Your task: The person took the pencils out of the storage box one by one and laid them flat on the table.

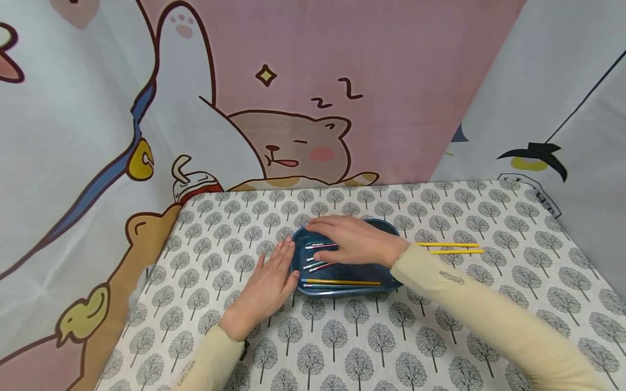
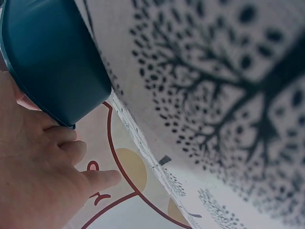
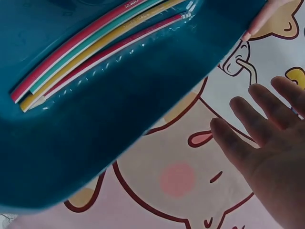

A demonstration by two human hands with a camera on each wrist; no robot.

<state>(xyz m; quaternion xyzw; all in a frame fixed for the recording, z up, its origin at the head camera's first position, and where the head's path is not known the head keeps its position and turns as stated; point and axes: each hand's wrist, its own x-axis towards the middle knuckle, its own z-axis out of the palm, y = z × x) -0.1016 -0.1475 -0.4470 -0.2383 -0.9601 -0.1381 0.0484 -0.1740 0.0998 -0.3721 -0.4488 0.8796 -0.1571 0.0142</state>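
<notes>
A dark teal plastic tray (image 1: 359,273) lies on the cloth with several pencils in it. Along its near side runs a yellow pencil (image 1: 342,282) beside a green one. Red, teal and yellow pencils (image 3: 71,57) lie close together in the right wrist view. My left hand (image 1: 266,288) is at the tray's left end, its extended fingers touching the rim; the left wrist view shows its knuckles against the tray wall (image 2: 57,62). Over the tray hovers my right hand (image 1: 354,239), fingers straight and holding nothing, hiding part of the pencils beneath.
Two yellow pencils (image 1: 457,252) lie side by side on the cloth to the right of the tray, partly behind the right sleeve (image 1: 469,304). A tree-print cloth (image 1: 362,342) covers the table. Cartoon-printed fabric (image 1: 415,81) rises behind and at both sides.
</notes>
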